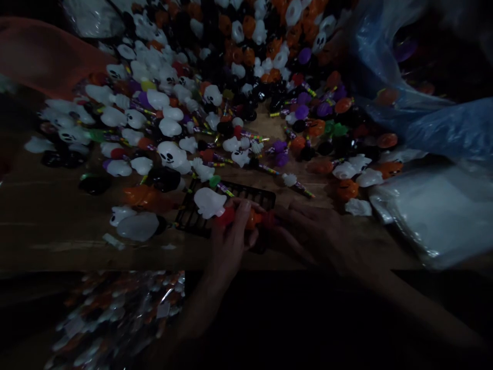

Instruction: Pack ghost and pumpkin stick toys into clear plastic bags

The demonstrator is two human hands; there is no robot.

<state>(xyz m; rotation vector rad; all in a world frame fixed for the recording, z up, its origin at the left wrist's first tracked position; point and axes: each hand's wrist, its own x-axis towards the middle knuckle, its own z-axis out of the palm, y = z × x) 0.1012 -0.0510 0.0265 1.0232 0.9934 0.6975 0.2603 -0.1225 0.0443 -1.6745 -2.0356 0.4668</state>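
Poor light at the bench. Left hand [231,239] closed, thumb and fingers round the red-and-orange middle of a ghost-headed toy [209,202], which lies lengthwise over the black slotted tray [192,218]. Right hand [318,234] at the toy's darker red end, fingers partly curled; whether they grip it, too dim to tell. My view: best handled with the left pinch firm near the join, both ends in one line, any pressure straight along the length rather than sideways. Below the table edge, a clear bag [127,318] bulging with orange and white pieces. Tray: a green-topped stick [225,187] lies across its far side. Right of it, a stack of clear plastic [419,216], contents unclear. Farther on, a loose heap of figures [169,97], a crumpled blue bag [442,126], and a reddish bag [42,56], contents unreadable.
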